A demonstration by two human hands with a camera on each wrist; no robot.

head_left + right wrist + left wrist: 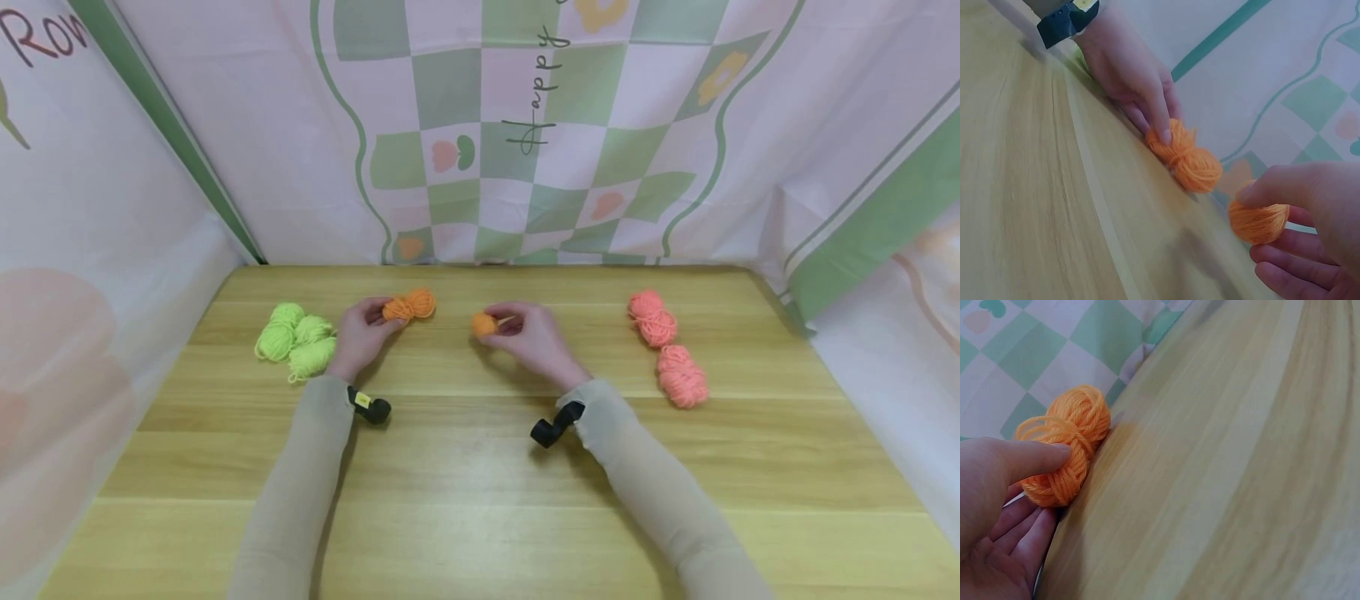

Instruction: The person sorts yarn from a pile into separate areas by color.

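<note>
Likely light and squashy, the orange yarn bundle (422, 303) pinched by the left hand (365, 335) and orange ball (484, 324) pinched by the right hand (534, 337), far across the table (465, 467), suit gentle side holds.

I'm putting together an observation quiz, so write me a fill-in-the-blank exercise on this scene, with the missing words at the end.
1. The right hand holds a yarn ball whose colour is ____.
2. Of the person's two hands, the one closer to the yellow-green yarn is the ____ hand.
3. Seen from the head camera, the pink yarn lies on the ____ half of the table.
4. The checkered cloth behind the table bears the word ____.

Missing words: orange; left; right; Happy.
</note>
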